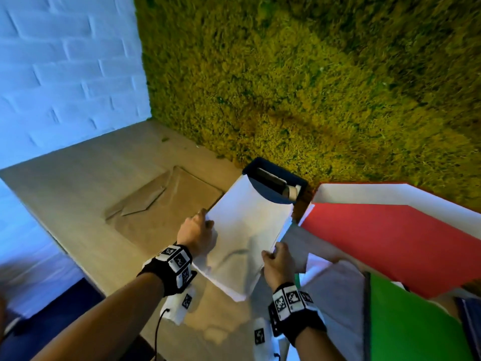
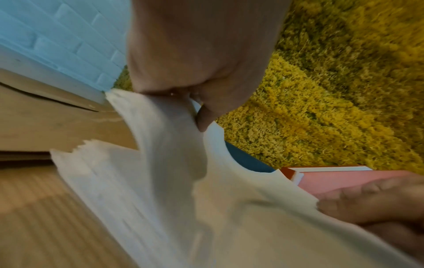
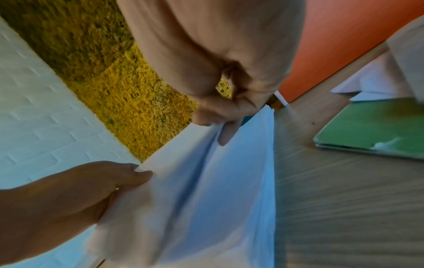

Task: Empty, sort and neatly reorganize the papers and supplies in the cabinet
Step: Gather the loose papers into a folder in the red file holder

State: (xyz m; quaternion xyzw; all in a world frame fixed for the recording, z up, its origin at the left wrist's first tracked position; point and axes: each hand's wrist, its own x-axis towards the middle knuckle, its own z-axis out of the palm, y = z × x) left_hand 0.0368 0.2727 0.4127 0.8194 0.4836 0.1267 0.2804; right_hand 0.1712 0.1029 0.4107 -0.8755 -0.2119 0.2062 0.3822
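White loose papers (image 1: 242,230), already out of the cabinet, are held above the desk (image 1: 78,183) with the left hand (image 1: 196,234) and right hand (image 1: 278,264) each pinching an edge, while the red folder (image 1: 390,238), green folder (image 1: 406,321) and scattered sheets remain unsorted, so sorting appears under way and restocking not begun.

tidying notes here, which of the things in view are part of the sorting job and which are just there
Part of the job:
- white papers, gripped by left hand and right hand
- red folder
- green folder
- brown envelope
- blue holder

Just there:
- moss wall
- brick wall
- wooden top
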